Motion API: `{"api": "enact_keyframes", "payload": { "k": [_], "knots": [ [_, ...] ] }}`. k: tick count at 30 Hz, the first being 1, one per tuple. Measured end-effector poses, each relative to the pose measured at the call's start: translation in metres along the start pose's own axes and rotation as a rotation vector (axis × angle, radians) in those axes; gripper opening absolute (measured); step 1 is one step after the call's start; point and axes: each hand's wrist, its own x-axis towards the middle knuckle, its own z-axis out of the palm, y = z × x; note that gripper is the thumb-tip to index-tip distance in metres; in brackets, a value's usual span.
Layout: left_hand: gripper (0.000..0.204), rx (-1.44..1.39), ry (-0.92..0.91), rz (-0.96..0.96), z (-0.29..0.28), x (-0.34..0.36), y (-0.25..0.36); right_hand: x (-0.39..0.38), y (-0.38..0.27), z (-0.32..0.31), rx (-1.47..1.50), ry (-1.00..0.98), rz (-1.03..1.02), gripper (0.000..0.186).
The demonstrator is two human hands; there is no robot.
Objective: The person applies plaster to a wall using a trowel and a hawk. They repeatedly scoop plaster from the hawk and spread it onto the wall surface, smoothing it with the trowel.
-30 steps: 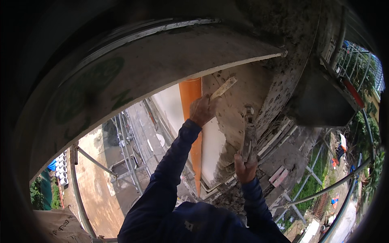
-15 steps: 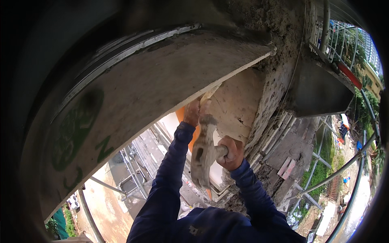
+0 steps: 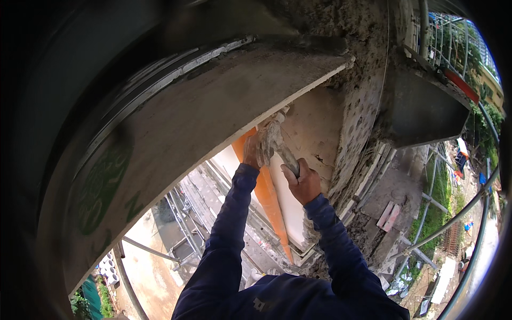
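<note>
My right hand (image 3: 305, 184) grips a hammer (image 3: 288, 158), seemingly striking; next needs careful aim near my left hand (image 3: 252, 153), grip unclear.

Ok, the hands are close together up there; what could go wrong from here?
The crusted hand tool in the right hand is right by the left hand, so a slip could strike it. The left hand might also scrape the edge of the grey slab. If dropped, the tool could fall toward the ground visible below.
</note>
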Motion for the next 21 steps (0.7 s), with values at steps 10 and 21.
{"api": "enact_keyframes", "payload": {
  "k": [10,21],
  "knots": [
    [0.031,-0.086,0.062,-0.255,0.006,0.01,0.008,0.008,0.012,0.0,0.222,0.08,-0.154,0.046],
    [0.035,0.059,0.087,-0.18,0.009,0.019,0.035,0.012,0.023,-0.003,0.175,0.081,-0.14,0.045]
  ]
}}
